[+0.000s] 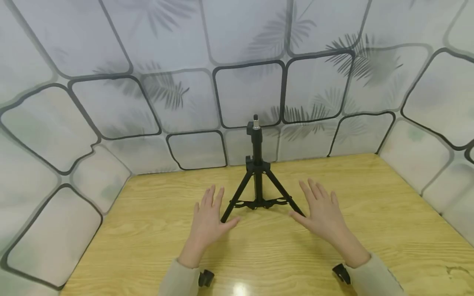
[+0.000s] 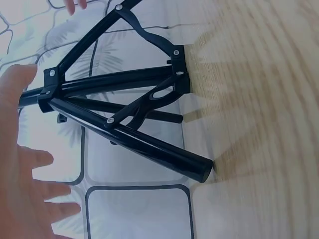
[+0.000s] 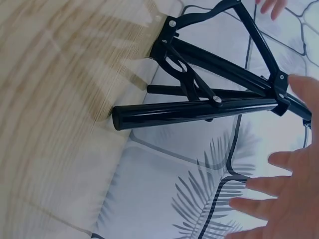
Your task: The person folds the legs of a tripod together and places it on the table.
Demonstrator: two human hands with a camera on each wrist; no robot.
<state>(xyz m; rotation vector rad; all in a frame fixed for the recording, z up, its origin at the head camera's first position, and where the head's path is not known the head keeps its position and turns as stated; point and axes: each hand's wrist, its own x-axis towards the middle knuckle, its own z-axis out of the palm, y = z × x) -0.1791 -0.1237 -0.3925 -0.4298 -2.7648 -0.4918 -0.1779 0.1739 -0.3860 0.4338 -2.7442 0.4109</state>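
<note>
A small black tripod stand [image 1: 258,166] stands upright on the wooden table, its legs spread and a silver stud at its top. My left hand [image 1: 210,222] hovers beside its left leg with fingers straight and spread. On the other side, my right hand [image 1: 323,213] is held the same way near the right leg. Both palms hold nothing. In the left wrist view the tripod's leg [image 2: 159,152] and hinged braces show up close, with the left hand [image 2: 25,189] at the edge. The right wrist view has a tripod leg [image 3: 189,113] and the spread right hand [image 3: 294,194].
The wooden table [image 1: 148,246] reaches back to a fabric wall [image 1: 248,94] printed with rounded outlines and leaves, which also encloses both sides. Black wrist mounts [image 1: 205,278] show beside the sleeves. A bright light reflection lies at the front edge.
</note>
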